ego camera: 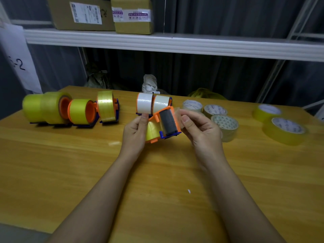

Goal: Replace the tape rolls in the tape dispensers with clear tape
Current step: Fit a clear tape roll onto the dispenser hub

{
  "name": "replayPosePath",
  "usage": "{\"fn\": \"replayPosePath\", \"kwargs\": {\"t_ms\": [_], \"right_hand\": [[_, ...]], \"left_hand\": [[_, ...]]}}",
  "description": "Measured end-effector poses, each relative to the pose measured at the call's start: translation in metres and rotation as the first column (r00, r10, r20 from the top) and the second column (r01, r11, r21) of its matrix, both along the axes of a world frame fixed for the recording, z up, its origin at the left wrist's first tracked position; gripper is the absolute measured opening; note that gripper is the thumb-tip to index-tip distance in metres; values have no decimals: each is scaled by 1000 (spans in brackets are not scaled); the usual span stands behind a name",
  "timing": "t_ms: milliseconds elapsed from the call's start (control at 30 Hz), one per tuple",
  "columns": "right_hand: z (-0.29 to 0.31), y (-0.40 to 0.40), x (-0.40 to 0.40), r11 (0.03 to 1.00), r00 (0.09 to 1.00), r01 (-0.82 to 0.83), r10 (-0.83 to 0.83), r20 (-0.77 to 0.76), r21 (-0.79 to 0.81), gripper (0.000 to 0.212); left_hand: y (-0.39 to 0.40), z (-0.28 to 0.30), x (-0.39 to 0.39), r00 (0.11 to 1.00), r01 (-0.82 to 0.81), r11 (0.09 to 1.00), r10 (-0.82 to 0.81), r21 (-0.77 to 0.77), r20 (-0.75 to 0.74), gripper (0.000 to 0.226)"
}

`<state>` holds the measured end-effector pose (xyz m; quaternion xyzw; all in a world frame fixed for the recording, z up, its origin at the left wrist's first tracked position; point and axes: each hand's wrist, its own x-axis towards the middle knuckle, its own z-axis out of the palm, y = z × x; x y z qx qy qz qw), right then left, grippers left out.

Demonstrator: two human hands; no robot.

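Midair, the left hand (135, 132) gripped an orange-and-blue plastic tape dispenser (164, 126) with a dark grey roller and yellowish tape, while the right hand (198, 130) pinched its clear tape end (177, 111).

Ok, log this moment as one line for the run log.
left hand: grips tape dispenser | right hand: pinches clear tape end by roller | dispenser held above table | step: threading

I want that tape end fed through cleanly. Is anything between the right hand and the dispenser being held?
Nothing visible: the right hand pinches the clear tape end right beside the orange-and-blue dispenser's grey roller.
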<state>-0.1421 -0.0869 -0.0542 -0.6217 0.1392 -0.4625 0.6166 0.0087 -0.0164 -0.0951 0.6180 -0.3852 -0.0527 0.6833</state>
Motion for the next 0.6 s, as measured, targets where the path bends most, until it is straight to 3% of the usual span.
{"fn": "replayPosePath", "kwargs": {"t_ms": [367, 533, 600], "right_hand": [[-2, 1, 2, 999, 999, 20, -21, -24, -48, 20], [-3, 1, 6, 979, 990, -136, 131, 44, 151, 29], [-5, 1, 7, 986, 994, -110, 106, 32, 124, 27]], "left_hand": [[-1, 4, -5, 1000, 26, 1000, -26, 7, -1, 55], [2, 6, -6, 998, 41, 999, -41, 7, -38, 58], [3, 7, -7, 996, 60, 998, -58, 24, -63, 57]]}}
